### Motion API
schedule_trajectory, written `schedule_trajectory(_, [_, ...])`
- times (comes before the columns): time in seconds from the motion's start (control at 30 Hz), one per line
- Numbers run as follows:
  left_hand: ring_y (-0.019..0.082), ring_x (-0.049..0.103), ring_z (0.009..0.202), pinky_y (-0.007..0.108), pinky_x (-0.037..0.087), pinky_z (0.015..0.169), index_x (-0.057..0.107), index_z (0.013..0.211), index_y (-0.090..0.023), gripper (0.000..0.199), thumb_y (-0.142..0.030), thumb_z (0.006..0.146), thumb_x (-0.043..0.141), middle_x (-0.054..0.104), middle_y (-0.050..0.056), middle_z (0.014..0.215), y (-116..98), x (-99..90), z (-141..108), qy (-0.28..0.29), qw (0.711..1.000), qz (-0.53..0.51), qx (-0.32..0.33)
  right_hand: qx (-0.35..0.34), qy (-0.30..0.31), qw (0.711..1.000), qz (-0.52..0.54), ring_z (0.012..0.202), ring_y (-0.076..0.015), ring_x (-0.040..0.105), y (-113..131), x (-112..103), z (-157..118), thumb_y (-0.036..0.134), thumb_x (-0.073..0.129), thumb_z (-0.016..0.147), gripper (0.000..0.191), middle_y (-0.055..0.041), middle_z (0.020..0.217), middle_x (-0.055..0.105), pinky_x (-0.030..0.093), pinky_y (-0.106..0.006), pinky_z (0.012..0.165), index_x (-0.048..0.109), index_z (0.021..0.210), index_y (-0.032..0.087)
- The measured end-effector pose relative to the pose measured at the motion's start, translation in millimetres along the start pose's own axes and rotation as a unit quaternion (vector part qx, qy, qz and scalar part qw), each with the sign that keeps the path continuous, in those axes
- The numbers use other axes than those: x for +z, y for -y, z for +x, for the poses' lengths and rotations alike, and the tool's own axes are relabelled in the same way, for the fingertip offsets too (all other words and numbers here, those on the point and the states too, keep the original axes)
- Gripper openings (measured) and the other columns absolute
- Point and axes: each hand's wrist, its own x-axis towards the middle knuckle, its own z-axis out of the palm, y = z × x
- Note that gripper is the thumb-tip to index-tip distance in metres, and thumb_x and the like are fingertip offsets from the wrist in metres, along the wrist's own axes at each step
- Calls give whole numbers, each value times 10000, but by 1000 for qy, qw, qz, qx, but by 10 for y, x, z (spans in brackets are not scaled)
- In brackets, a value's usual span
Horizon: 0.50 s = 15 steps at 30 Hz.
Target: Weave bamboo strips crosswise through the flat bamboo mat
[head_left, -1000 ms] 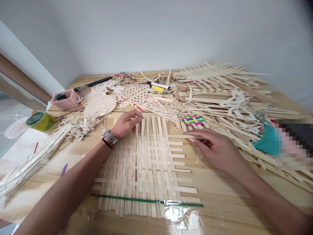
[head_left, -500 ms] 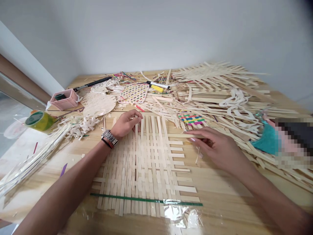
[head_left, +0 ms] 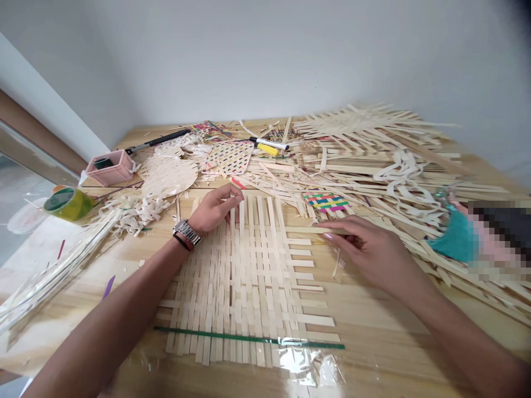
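Note:
In front of me lies a woven mat (head_left: 244, 287) of pale flat strips, with loose strip ends along its right side and far edge. A green strip (head_left: 215, 335) crosses its near edge, partly under shiny clear tape (head_left: 296, 356). My right hand (head_left: 365, 249) pinches the end of a pale weaving strip (head_left: 305, 229) between thumb and fingers; the strip runs leftward into the mat's far part. My left hand (head_left: 218, 210), with a metal watch on the wrist, curls over the far left of the mat, its fingertips closed on upright strips; exactly what they grip is partly hidden.
Piles of loose strips (head_left: 352, 179) cover the back and right. A patterned woven square (head_left: 229, 158), a small colourful woven piece (head_left: 326, 201), markers (head_left: 269, 145), a pink box (head_left: 110, 167), a yellow tape roll (head_left: 68, 203) and a strip bundle (head_left: 70, 271) also lie around.
Almost nothing differs. Both hands keep their places and hold, and the whole view has shifted very slightly.

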Motion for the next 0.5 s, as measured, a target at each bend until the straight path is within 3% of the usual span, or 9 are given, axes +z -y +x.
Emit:
schedule_trajectory(0.23, [129,668,575,241,524,531,626,924,-180,184,-363,941,622,640,-12,765,14,7,3,-10,999,35,-1,-2,6,1000,7,924,-305,756,-26,-4,-5,498,584,1007,285,-80,1115,796,574,-455,727,785,1072,308])
schedule_trajectory(0.5, [131,641,566,238,511,541,627,896,-176,199,-369,938,606,644,-5,689,-16,5,0,3,998,60,2,-15,-2,1000,11,1014,-324,761,-28,-7,-12,498,589,1007,275,-79,1136,799,597,-484,816,791,1072,323])
